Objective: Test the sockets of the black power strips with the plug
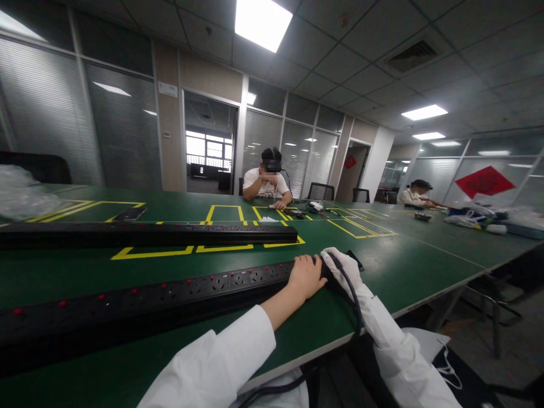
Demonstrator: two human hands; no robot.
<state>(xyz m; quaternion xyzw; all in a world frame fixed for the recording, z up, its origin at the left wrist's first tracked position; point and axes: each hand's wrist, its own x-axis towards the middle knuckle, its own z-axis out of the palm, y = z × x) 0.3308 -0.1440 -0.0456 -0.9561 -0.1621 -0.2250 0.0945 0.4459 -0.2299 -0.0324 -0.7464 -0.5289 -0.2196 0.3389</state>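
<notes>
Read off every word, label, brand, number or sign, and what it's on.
No text is legible.
White T-shirt: print too blurred.
Wall plate: too small.
Large red diamond: marks too blurred.
Smaller red diamond: too small.
Nearer power strip: no lettering I can make out.

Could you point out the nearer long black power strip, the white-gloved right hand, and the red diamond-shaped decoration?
Nearer long black power strip (pixel 164 294): head view, socketed face, roughly midway along.
White-gloved right hand (pixel 347 267): head view, back of the hand.
Red diamond-shaped decoration (pixel 484 182): head view, centre.
</notes>
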